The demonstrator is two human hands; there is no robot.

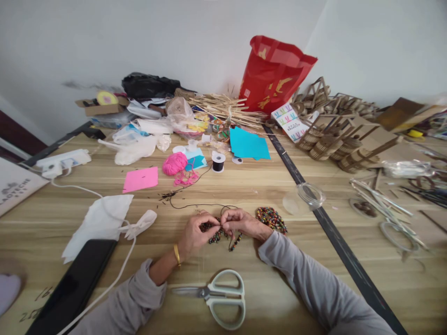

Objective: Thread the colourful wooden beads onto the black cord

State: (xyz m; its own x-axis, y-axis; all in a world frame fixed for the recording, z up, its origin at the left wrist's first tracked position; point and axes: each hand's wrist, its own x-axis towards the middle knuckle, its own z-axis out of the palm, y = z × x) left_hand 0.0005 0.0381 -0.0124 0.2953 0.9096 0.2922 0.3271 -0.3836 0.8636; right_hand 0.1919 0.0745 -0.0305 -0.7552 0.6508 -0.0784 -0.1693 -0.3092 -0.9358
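Head cam: left hand and right hand are pinched fingertip to fingertip, seemingly on black cord, probably for fine control; exact contact's too tiny to tell. Scissors lie close, handy I guess. Beaded strand is bunched beneath the hands, darkish, multicoloured, round beads.

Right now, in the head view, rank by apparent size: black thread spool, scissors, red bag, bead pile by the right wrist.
1. Red bag
2. Scissors, nearer the camera, so apparent size only
3. Bead pile, by the right wrist
4. Black thread spool
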